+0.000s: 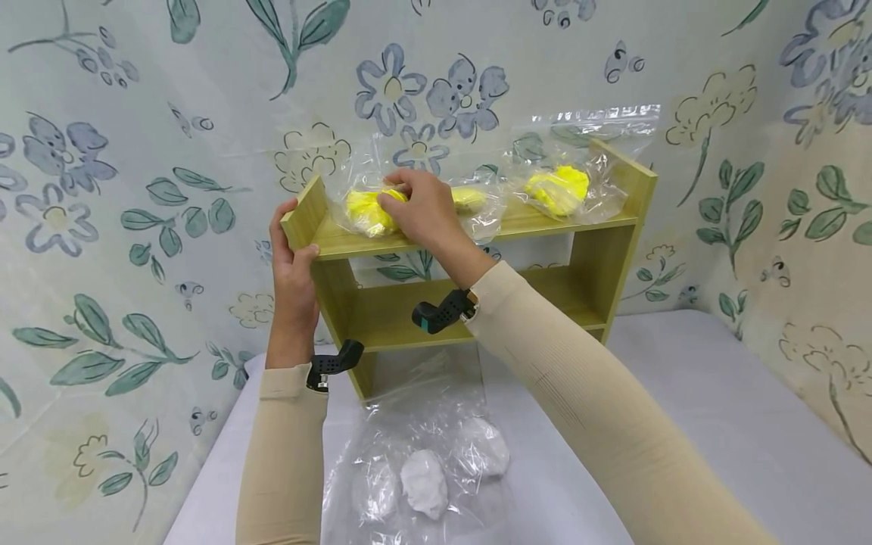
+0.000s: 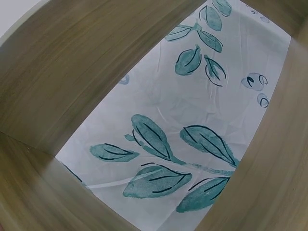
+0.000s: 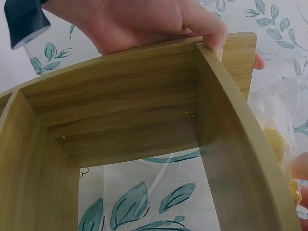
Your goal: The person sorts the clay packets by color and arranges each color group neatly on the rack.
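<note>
The head view looks down from the near side at the shelf [image 1: 393, 309]. Both wrist views, closer, face through it, sharing the far backdrop [image 2: 159, 108].

Leftmost yellow lump [image 1: 369, 213] partly behind fingers [image 1: 411, 182]

The open-backed wooden shelf unit [image 1: 388, 310] is olive-tan with darker streaks of grain. On its top board, a rounded lump at the left [image 1: 368, 212] and a crumpled lump at the right [image 1: 559, 189] are bright yellow, both inside clear plastic. Below the shelf, an irregular lump [image 1: 425, 484] in clear plastic is white. Behind the shelf, the whitish fabric backdrop [image 1: 225, 98] carries blue-grey flowers and green, dark-outlined leaves. Beside the shelf, the smooth tablecloth [image 1: 681, 378] is pale lavender-white. Before it, the long knit sleeves [image 1: 565, 378] are plain beige.
</note>
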Action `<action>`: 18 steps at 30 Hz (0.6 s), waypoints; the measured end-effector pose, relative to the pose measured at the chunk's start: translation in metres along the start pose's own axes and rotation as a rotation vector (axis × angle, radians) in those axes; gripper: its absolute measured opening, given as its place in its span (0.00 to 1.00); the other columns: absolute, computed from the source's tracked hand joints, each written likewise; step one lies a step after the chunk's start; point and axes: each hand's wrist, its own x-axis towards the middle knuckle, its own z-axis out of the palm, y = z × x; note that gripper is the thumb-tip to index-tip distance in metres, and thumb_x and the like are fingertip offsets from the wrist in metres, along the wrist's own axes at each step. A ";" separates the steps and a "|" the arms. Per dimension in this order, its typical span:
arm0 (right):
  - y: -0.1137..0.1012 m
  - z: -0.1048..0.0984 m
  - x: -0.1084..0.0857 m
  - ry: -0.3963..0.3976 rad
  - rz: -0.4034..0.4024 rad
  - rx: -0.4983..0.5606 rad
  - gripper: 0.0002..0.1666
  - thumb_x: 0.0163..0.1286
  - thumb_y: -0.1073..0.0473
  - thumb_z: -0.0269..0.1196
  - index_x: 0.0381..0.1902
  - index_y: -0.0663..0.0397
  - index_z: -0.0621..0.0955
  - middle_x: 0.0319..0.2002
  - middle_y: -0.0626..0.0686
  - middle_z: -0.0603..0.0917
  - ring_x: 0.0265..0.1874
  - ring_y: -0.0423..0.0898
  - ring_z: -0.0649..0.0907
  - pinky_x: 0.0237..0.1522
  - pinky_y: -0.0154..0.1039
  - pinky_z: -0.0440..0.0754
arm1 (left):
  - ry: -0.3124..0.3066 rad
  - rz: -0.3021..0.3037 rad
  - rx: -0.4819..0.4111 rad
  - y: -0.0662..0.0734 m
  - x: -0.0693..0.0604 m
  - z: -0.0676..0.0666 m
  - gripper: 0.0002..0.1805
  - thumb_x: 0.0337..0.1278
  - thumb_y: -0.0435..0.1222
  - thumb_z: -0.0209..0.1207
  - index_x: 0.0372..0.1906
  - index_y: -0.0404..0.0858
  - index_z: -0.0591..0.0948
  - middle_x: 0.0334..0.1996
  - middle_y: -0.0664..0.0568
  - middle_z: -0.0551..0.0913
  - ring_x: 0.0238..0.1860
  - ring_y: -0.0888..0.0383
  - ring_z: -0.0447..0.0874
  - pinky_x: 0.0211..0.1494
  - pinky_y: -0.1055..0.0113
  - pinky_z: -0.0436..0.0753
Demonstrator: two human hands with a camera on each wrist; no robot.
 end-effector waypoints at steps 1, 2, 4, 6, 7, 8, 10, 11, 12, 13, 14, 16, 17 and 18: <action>0.000 0.000 0.000 -0.003 0.002 0.005 0.23 0.67 0.50 0.62 0.58 0.47 0.79 0.52 0.49 0.82 0.47 0.43 0.78 0.47 0.36 0.73 | -0.001 0.002 0.000 0.000 0.000 0.000 0.34 0.54 0.24 0.40 0.67 0.52 0.63 0.68 0.52 0.61 0.64 0.51 0.58 0.61 0.59 0.58; 0.000 0.000 -0.001 -0.003 0.002 0.013 0.24 0.67 0.49 0.62 0.59 0.47 0.79 0.51 0.49 0.82 0.45 0.42 0.77 0.46 0.35 0.73 | -0.002 0.002 0.001 0.000 0.000 0.000 0.34 0.54 0.24 0.40 0.67 0.52 0.63 0.68 0.52 0.61 0.64 0.51 0.58 0.61 0.59 0.58; 0.001 -0.001 -0.001 -0.003 -0.003 0.022 0.24 0.67 0.47 0.62 0.59 0.46 0.79 0.49 0.48 0.82 0.43 0.42 0.76 0.44 0.35 0.72 | -0.003 0.005 0.004 0.000 -0.001 0.000 0.34 0.54 0.24 0.40 0.67 0.53 0.63 0.68 0.52 0.61 0.64 0.51 0.58 0.60 0.59 0.58; 0.001 -0.001 -0.002 -0.005 -0.008 0.028 0.24 0.67 0.47 0.62 0.59 0.46 0.79 0.48 0.47 0.82 0.42 0.42 0.75 0.43 0.34 0.72 | -0.004 0.007 0.008 0.000 -0.001 0.000 0.34 0.55 0.24 0.40 0.67 0.53 0.63 0.68 0.51 0.62 0.63 0.51 0.58 0.60 0.58 0.59; 0.001 -0.001 -0.002 -0.006 -0.010 0.032 0.24 0.67 0.47 0.62 0.59 0.46 0.79 0.48 0.47 0.81 0.42 0.42 0.74 0.43 0.34 0.71 | -0.005 0.008 0.009 0.000 -0.001 0.000 0.35 0.55 0.24 0.40 0.67 0.53 0.63 0.68 0.51 0.62 0.63 0.51 0.58 0.60 0.58 0.59; 0.001 -0.001 -0.002 -0.006 -0.014 0.036 0.24 0.66 0.47 0.62 0.59 0.46 0.79 0.48 0.47 0.81 0.42 0.42 0.74 0.43 0.34 0.71 | -0.004 0.006 0.014 0.000 -0.001 0.000 0.35 0.55 0.25 0.40 0.67 0.52 0.63 0.68 0.52 0.61 0.64 0.51 0.58 0.61 0.58 0.59; 0.002 -0.001 -0.001 -0.008 -0.017 0.048 0.25 0.66 0.47 0.62 0.59 0.46 0.79 0.49 0.46 0.81 0.43 0.41 0.75 0.45 0.33 0.72 | -0.003 0.003 0.024 0.000 -0.001 0.000 0.35 0.55 0.25 0.40 0.68 0.52 0.63 0.68 0.52 0.61 0.64 0.51 0.58 0.61 0.58 0.58; 0.002 -0.001 -0.001 -0.009 -0.019 0.058 0.25 0.67 0.47 0.62 0.59 0.47 0.79 0.50 0.46 0.81 0.44 0.41 0.75 0.46 0.33 0.72 | -0.001 0.000 0.031 0.000 -0.001 -0.001 0.35 0.55 0.25 0.40 0.68 0.52 0.62 0.68 0.53 0.61 0.64 0.51 0.58 0.62 0.57 0.58; 0.002 -0.001 -0.001 -0.009 -0.022 0.067 0.25 0.67 0.47 0.62 0.59 0.47 0.79 0.51 0.46 0.81 0.45 0.41 0.75 0.47 0.33 0.72 | 0.000 -0.002 0.037 0.000 -0.001 -0.001 0.35 0.55 0.25 0.40 0.68 0.52 0.62 0.69 0.54 0.61 0.65 0.52 0.57 0.63 0.57 0.58; 0.003 -0.001 -0.001 -0.008 -0.025 0.077 0.25 0.66 0.47 0.62 0.59 0.47 0.79 0.52 0.46 0.81 0.46 0.40 0.76 0.48 0.33 0.72 | 0.001 -0.005 0.041 0.000 -0.001 -0.001 0.35 0.55 0.25 0.40 0.69 0.52 0.62 0.69 0.54 0.61 0.65 0.52 0.57 0.63 0.57 0.57; 0.003 -0.001 -0.001 -0.006 -0.027 0.086 0.25 0.66 0.47 0.62 0.59 0.47 0.79 0.53 0.46 0.81 0.48 0.40 0.76 0.49 0.33 0.72 | 0.003 -0.007 0.044 0.000 -0.001 -0.001 0.35 0.55 0.25 0.40 0.69 0.52 0.62 0.69 0.54 0.61 0.65 0.52 0.57 0.63 0.57 0.57; 0.004 -0.001 -0.002 -0.004 -0.030 0.103 0.26 0.66 0.47 0.63 0.60 0.47 0.78 0.55 0.46 0.81 0.51 0.40 0.76 0.51 0.33 0.72 | 0.003 -0.009 0.041 0.000 -0.001 -0.001 0.35 0.55 0.25 0.40 0.69 0.52 0.62 0.69 0.55 0.61 0.66 0.52 0.57 0.64 0.56 0.56; 0.005 -0.002 -0.002 -0.002 -0.031 0.112 0.26 0.66 0.47 0.63 0.60 0.47 0.78 0.56 0.46 0.80 0.52 0.41 0.76 0.51 0.33 0.72 | 0.003 -0.011 0.039 0.000 -0.001 -0.001 0.35 0.55 0.25 0.40 0.69 0.52 0.62 0.69 0.55 0.60 0.66 0.52 0.56 0.64 0.56 0.56; 0.005 -0.002 -0.002 0.001 -0.034 0.120 0.26 0.65 0.47 0.63 0.60 0.47 0.78 0.57 0.47 0.80 0.54 0.41 0.76 0.52 0.33 0.72 | 0.003 -0.011 0.037 0.000 -0.001 -0.001 0.35 0.55 0.24 0.40 0.68 0.52 0.62 0.69 0.54 0.60 0.66 0.52 0.56 0.64 0.57 0.56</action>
